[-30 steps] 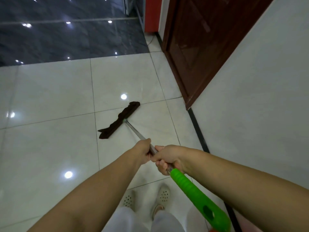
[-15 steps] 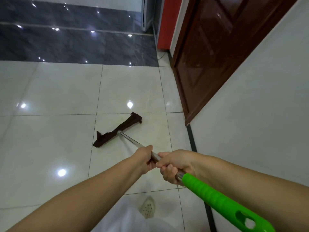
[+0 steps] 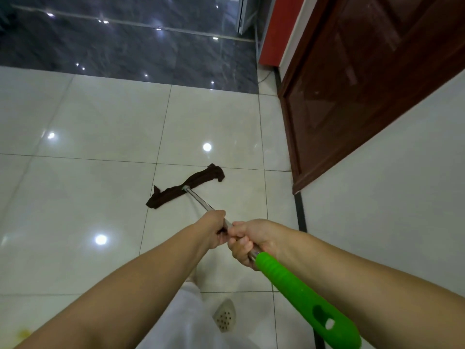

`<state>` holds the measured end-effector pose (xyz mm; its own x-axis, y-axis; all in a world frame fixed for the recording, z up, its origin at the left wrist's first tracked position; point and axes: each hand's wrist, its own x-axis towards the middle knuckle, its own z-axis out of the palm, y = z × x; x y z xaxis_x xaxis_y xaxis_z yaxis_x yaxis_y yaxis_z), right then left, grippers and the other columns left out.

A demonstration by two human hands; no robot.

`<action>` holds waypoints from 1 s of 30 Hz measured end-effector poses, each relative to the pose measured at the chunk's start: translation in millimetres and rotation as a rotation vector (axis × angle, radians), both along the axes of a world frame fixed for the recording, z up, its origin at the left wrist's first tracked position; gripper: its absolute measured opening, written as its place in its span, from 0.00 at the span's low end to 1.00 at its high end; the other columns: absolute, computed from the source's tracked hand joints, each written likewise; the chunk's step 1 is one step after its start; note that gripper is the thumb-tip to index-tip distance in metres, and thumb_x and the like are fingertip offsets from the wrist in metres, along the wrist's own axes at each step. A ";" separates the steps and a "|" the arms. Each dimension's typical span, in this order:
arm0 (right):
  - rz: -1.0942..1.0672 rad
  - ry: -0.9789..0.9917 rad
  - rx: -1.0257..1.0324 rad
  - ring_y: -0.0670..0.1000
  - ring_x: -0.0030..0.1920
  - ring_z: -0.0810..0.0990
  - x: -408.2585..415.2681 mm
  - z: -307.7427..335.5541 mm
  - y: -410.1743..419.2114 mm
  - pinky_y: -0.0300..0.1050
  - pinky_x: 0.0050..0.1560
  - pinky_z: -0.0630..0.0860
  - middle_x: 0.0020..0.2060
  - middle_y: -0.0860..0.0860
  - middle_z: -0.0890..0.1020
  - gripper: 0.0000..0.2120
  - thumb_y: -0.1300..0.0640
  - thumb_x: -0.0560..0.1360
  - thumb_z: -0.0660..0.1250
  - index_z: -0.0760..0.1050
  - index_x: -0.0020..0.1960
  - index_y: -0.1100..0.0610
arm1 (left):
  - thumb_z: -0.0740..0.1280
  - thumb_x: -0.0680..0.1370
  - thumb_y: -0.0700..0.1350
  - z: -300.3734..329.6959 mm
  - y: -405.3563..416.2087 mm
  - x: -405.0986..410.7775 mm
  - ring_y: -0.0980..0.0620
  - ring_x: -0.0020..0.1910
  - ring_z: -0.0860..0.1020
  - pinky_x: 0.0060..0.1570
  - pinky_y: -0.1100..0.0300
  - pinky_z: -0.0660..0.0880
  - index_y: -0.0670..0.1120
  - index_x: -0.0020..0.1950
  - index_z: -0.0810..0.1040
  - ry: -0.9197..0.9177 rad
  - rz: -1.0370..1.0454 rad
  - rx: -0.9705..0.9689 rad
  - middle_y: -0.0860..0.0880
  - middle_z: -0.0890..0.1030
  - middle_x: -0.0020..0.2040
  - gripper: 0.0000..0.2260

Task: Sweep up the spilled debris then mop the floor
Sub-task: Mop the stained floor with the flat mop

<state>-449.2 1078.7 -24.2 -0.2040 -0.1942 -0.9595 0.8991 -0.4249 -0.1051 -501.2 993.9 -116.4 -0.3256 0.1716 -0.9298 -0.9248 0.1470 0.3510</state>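
Observation:
A mop with a dark brown cloth head (image 3: 185, 186) lies flat on the white floor tiles (image 3: 100, 127) ahead of me. Its metal shaft (image 3: 198, 201) runs back to a bright green handle end (image 3: 302, 298) at lower right. My left hand (image 3: 214, 229) grips the shaft, fingers wrapped round it. Just behind it, my right hand (image 3: 247, 241) grips the shaft where the green part begins. The two hands almost touch. No loose debris shows near the mop head.
A dark red-brown door (image 3: 364, 84) and a white wall (image 3: 402, 185) stand close on the right. Dark marble flooring (image 3: 125, 46) begins beyond the white tiles. My shoe (image 3: 225, 318) and white trouser leg are below. A yellowish stain (image 3: 24, 333) marks the bottom-left tile.
The mop head has turned and slid slightly across the tile, its right end swinging further away. My view has shifted forward toward the door and dark floor. Both hands keep their grip.

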 end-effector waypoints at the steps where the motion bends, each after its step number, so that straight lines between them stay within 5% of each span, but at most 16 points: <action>1: -0.003 0.001 -0.003 0.42 0.12 0.61 -10.5 -2.0 -2.1 0.27 0.14 0.58 0.23 0.51 0.67 0.15 0.62 0.81 0.57 0.66 0.35 0.60 | 0.52 0.83 0.44 0.1 -1.7 -10.5 0.50 0.26 0.71 0.14 0.70 0.67 0.40 0.39 0.67 0.002 0.002 -0.001 0.44 0.69 0.31 0.15; 4: 0.003 0.014 -0.005 0.42 0.12 0.61 -42.8 -8.2 -10.4 0.27 0.13 0.58 0.22 0.51 0.68 0.16 0.63 0.81 0.56 0.66 0.34 0.60 | 0.52 0.83 0.44 0.3 -8.0 -42.8 0.51 0.24 0.69 0.14 0.72 0.65 0.41 0.36 0.65 0.013 0.008 -0.028 0.45 0.68 0.30 0.16; 7: 0.026 0.047 -0.015 0.41 0.12 0.62 -74.2 -13.4 -18.7 0.27 0.13 0.58 0.28 0.51 0.66 0.16 0.65 0.81 0.53 0.65 0.34 0.59 | 0.52 0.83 0.43 3.7 -16.0 -73.4 0.54 0.13 0.67 0.12 0.72 0.62 0.42 0.34 0.64 0.029 0.027 -0.037 0.45 0.66 0.29 0.17; 13: -0.003 0.066 -0.049 0.41 0.13 0.63 -129.5 -23.2 -26.9 0.27 0.13 0.60 0.29 0.52 0.68 0.14 0.66 0.80 0.54 0.67 0.37 0.58 | 0.54 0.83 0.44 -3.0 -25.5 -132.2 0.51 0.24 0.70 0.14 0.71 0.65 0.41 0.37 0.66 0.009 0.037 -0.054 0.45 0.70 0.31 0.15; 17: -0.037 0.074 -0.093 0.41 0.13 0.63 -159.9 -31.2 -31.7 0.28 0.13 0.61 0.28 0.52 0.70 0.13 0.65 0.81 0.54 0.68 0.39 0.58 | 0.55 0.82 0.45 -7.2 -28.7 -165.2 0.50 0.30 0.71 0.27 0.61 0.69 0.40 0.40 0.69 0.016 0.009 -0.084 0.45 0.73 0.34 0.13; 21: -0.088 0.080 -0.110 0.42 0.13 0.63 -182.1 -41.4 -40.6 0.28 0.13 0.62 0.27 0.53 0.71 0.11 0.65 0.80 0.55 0.68 0.40 0.58 | 0.56 0.82 0.46 -18.0 -35.9 -193.0 0.51 0.32 0.72 0.29 0.61 0.69 0.41 0.42 0.69 0.050 -0.032 -0.152 0.46 0.73 0.36 0.13; 30: -0.133 0.074 -0.095 0.41 0.14 0.62 -154.2 -52.6 -43.1 0.27 0.14 0.60 0.26 0.50 0.66 0.14 0.67 0.80 0.53 0.68 0.40 0.54 | 0.54 0.83 0.45 -33.4 -36.6 -173.5 0.51 0.32 0.72 0.13 0.67 0.70 0.40 0.54 0.68 0.056 -0.052 -0.129 0.44 0.73 0.37 0.09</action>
